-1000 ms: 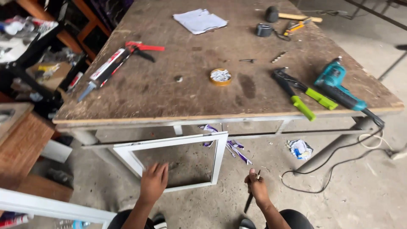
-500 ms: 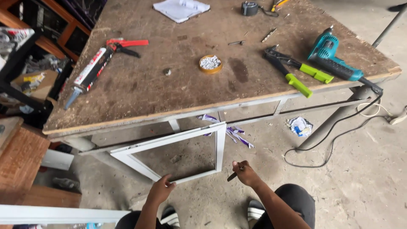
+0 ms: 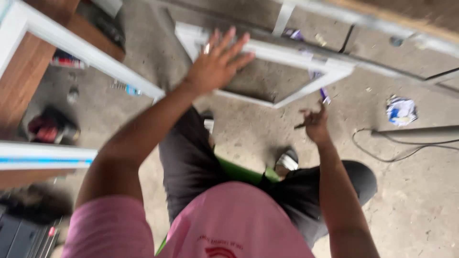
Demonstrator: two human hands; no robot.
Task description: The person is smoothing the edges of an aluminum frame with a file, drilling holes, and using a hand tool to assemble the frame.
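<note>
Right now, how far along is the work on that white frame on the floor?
The white frame already looks joined into a rectangle, lying on the concrete under the table edge. In hand: the left hand is spread open over its near rail, and the right hand holds a thin dark tool, too blurred to identify. The frame's opening is unfilled, so what goes inside it seems left.

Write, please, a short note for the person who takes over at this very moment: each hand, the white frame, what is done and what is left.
Left hand: open, fingers spread, at the near top corner of the white frame; firm contact cannot be told because of blur.
Right hand: closed around a thin dark tool, just below the frame's lower right corner, not touching it.
Frame: tilted, over the concrete floor, under the table edge.
Done: nothing can be confirmed on the frame.
Left: the frame is not gripped by either hand.
</note>
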